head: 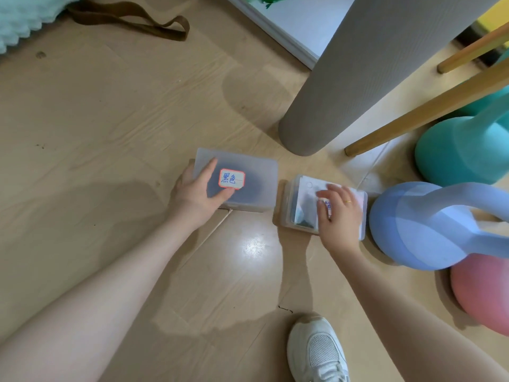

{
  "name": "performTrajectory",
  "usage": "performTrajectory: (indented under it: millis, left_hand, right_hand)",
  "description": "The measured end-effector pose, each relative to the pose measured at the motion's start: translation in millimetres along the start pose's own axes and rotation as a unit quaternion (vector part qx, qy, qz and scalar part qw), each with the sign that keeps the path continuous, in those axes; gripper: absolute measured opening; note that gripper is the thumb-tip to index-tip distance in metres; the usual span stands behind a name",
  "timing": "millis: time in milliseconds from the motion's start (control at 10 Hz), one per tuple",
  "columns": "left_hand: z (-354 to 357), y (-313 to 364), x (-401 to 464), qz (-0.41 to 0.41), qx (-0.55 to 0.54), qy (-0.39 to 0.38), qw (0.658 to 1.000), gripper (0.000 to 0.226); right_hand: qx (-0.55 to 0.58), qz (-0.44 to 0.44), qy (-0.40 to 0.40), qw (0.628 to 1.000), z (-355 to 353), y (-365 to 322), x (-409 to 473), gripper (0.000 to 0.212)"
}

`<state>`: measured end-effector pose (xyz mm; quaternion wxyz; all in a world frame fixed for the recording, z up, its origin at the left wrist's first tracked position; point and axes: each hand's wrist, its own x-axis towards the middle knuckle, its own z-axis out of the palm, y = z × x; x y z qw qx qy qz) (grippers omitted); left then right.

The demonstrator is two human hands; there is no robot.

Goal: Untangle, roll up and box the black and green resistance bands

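Nearest the camera, a white shoe [316,351] is being kept planted on the wooden floor [110,119], between two forearms that are being reached forward. Two frosted plastic boxes are being handled side by side, near each other but apart. On the left box [248,183], lidded and labelled with a red-bordered sticker [232,178], the left hand [197,194] is being rested, its fingers spread and nearly straight, thumb on the lid by the sticker, fingers over the far left corner; a dark shape showing through the lid is judged to be the rolled black band. On the right box [298,205], the right hand [340,213] is being laid flat over the lid, fingers relaxed and pressing, nothing pinched; something dark greenish is being glimpsed through the near left side, probably the green band, though that cannot be told for sure. Each box lies directly under its own hand, long sides running left to right, so any closing press or shift is judged to be a job for both hands at once. Beyond, a blue kettlebell [413,230] is standing just beside the right box, with a pink one [484,293] and a teal one [462,150] further out, a grey rolled mat [344,78] behind, and a brown loop band [132,22] lying well apart at the far left.
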<state>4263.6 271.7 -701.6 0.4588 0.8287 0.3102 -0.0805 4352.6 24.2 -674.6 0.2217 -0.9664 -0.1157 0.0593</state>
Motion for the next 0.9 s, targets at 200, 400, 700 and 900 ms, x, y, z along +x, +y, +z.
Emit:
performTrajectory:
  millis: [200, 400, 700, 900]
  left_hand:
    - [10, 11, -4, 0.030, 0.047, -0.008, 0.998, 0.093]
    - [17, 12, 10, 0.057, 0.026, 0.004, 0.998, 0.084]
    - [10, 21, 33, 0.042, 0.067, -0.027, 0.996, 0.080]
    - [-3, 43, 10, 0.099, 0.156, 0.024, 0.983, 0.069]
  right_hand:
    - [-0.030, 0.121, -0.132, 0.983, -3, 52, -19, 0.081]
    - [-0.065, 0.106, -0.110, 0.986, 12, 48, -8, 0.080]
    - [-0.024, 0.102, -0.135, 0.985, 10, 37, 23, 0.079]
    - [-0.143, 0.044, -0.141, 0.979, -12, 16, 34, 0.069]
